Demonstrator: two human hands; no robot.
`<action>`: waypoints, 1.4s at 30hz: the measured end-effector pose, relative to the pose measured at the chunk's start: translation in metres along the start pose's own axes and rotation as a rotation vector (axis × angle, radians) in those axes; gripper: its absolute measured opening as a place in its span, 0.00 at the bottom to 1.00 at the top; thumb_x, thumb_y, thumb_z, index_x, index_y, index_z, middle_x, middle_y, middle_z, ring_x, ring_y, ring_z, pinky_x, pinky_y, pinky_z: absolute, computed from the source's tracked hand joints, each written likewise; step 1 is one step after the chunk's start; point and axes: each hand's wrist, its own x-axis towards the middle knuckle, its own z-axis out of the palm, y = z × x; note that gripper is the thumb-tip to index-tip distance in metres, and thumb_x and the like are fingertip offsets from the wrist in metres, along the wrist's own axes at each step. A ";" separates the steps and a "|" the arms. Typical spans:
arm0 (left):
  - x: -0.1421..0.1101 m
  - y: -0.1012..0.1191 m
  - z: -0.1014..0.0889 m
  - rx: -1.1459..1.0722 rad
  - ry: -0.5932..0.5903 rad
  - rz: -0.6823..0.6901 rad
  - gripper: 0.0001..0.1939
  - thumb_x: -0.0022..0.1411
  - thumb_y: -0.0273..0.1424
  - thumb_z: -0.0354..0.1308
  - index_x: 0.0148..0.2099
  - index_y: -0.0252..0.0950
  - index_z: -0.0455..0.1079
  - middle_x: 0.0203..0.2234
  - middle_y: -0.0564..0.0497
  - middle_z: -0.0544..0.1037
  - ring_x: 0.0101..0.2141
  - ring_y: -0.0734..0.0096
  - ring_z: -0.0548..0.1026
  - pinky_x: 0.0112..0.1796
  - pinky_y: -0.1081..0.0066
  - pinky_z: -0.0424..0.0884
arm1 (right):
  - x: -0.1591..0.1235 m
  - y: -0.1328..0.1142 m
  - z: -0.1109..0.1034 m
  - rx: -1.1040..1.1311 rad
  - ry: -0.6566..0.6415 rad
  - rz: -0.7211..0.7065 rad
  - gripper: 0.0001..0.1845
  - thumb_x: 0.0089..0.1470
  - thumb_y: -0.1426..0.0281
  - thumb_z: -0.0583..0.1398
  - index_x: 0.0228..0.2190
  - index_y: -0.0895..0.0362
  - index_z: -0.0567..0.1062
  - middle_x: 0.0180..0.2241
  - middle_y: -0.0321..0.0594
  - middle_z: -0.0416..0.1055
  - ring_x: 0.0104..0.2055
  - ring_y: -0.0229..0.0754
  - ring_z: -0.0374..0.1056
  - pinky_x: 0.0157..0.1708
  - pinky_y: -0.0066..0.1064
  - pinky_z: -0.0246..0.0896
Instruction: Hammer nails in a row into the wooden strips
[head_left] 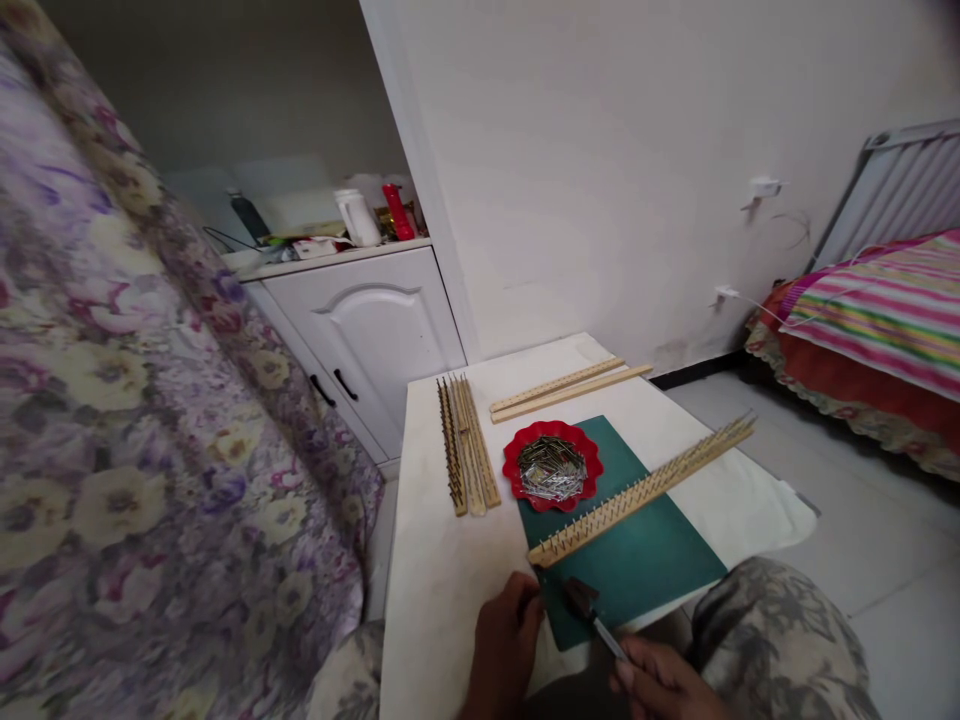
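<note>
In my right hand (664, 680) is a hammer (604, 630), gripped by its handle, its dark head over the near part of the green mat (637, 565). My left hand (511, 620) is closed, thumb and fingers pressed together beside the near end of a wooden strip (637, 495). What those fingers hold, if anything, I cannot make out. Rows of upright nails stand along that strip, which lies slantwise across the mat. A red scalloped bowl (512, 480) full of loose nails (553, 470) sits behind it, partly on the mat.
Several nail-studded strips (472, 450) lie at the table's left, and two wooden strips (574, 390) at the back. The table's white top (427, 600) ends near a cabinet (367, 340). A floral curtain (187, 400) hangs at left; a bed (885, 330) stands at right.
</note>
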 end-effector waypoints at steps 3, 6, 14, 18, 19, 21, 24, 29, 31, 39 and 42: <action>0.004 0.003 -0.002 -0.046 0.085 0.082 0.05 0.57 0.30 0.52 0.30 0.38 0.68 0.25 0.52 0.72 0.29 0.70 0.70 0.31 0.75 0.63 | -0.001 -0.004 0.001 -0.010 0.010 -0.016 0.29 0.46 0.42 0.54 0.25 0.57 0.66 0.12 0.24 0.54 0.13 0.28 0.48 0.12 0.21 0.34; 0.009 0.006 -0.002 -0.081 0.129 0.106 0.06 0.57 0.31 0.54 0.29 0.37 0.69 0.26 0.51 0.73 0.29 0.69 0.70 0.31 0.74 0.64 | -0.001 -0.005 0.001 -0.017 0.014 -0.020 0.30 0.45 0.42 0.54 0.25 0.57 0.66 0.12 0.24 0.54 0.13 0.29 0.48 0.12 0.21 0.35; 0.027 0.005 0.006 -0.165 0.180 0.035 0.06 0.55 0.34 0.57 0.31 0.37 0.71 0.24 0.53 0.76 0.28 0.68 0.73 0.30 0.74 0.65 | 0.001 0.005 -0.002 0.001 0.008 -0.002 0.29 0.47 0.42 0.54 0.27 0.57 0.66 0.11 0.24 0.59 0.11 0.27 0.47 0.12 0.22 0.33; 0.032 0.001 0.011 -0.154 0.211 0.068 0.08 0.56 0.35 0.56 0.31 0.37 0.71 0.26 0.51 0.76 0.29 0.68 0.73 0.31 0.74 0.65 | 0.004 0.007 -0.004 -0.037 -0.043 0.010 0.30 0.46 0.41 0.53 0.27 0.57 0.66 0.11 0.24 0.59 0.11 0.28 0.49 0.12 0.21 0.35; 0.033 0.001 0.012 -0.151 0.217 0.081 0.08 0.56 0.35 0.56 0.31 0.37 0.72 0.26 0.51 0.76 0.29 0.68 0.72 0.31 0.74 0.65 | 0.004 0.007 -0.005 -0.049 -0.058 0.009 0.30 0.46 0.40 0.52 0.27 0.57 0.66 0.11 0.24 0.59 0.11 0.28 0.49 0.12 0.21 0.35; 0.033 0.001 0.013 -0.149 0.225 0.105 0.08 0.56 0.35 0.56 0.30 0.37 0.72 0.26 0.51 0.75 0.30 0.68 0.72 0.32 0.73 0.65 | 0.004 0.007 -0.005 -0.060 -0.064 0.000 0.31 0.46 0.40 0.52 0.27 0.57 0.66 0.11 0.25 0.60 0.11 0.28 0.49 0.11 0.21 0.35; 0.032 0.003 0.013 -0.153 0.227 0.110 0.08 0.57 0.35 0.56 0.30 0.37 0.72 0.26 0.51 0.74 0.30 0.68 0.71 0.32 0.73 0.65 | 0.003 0.007 -0.005 -0.041 -0.031 -0.008 0.30 0.47 0.42 0.53 0.27 0.58 0.66 0.11 0.25 0.60 0.11 0.28 0.48 0.11 0.21 0.35; 0.031 0.008 0.012 -0.164 0.238 0.105 0.08 0.57 0.34 0.56 0.30 0.37 0.71 0.26 0.51 0.74 0.29 0.68 0.71 0.31 0.74 0.64 | 0.002 0.005 -0.003 -0.039 -0.012 -0.008 0.29 0.47 0.42 0.54 0.26 0.58 0.67 0.13 0.26 0.57 0.13 0.29 0.49 0.12 0.21 0.35; 0.031 0.008 0.013 -0.161 0.228 0.109 0.08 0.57 0.35 0.56 0.30 0.38 0.71 0.26 0.51 0.74 0.29 0.68 0.71 0.32 0.74 0.65 | 0.002 0.004 -0.003 -0.035 0.000 -0.006 0.29 0.46 0.42 0.54 0.26 0.57 0.67 0.13 0.25 0.56 0.14 0.29 0.49 0.13 0.22 0.35; 0.032 0.001 0.016 -0.156 0.224 0.136 0.07 0.57 0.34 0.55 0.30 0.38 0.72 0.27 0.51 0.74 0.31 0.67 0.71 0.33 0.73 0.65 | 0.001 -0.004 -0.001 -0.037 -0.017 0.004 0.31 0.43 0.39 0.54 0.24 0.56 0.65 0.14 0.25 0.54 0.15 0.29 0.48 0.14 0.22 0.36; 0.033 0.002 0.017 -0.121 0.212 0.143 0.07 0.57 0.33 0.55 0.29 0.38 0.72 0.26 0.50 0.73 0.31 0.67 0.71 0.34 0.73 0.65 | 0.001 -0.010 -0.001 -0.068 -0.039 0.003 0.31 0.43 0.39 0.53 0.24 0.56 0.64 0.14 0.26 0.55 0.15 0.30 0.48 0.14 0.23 0.35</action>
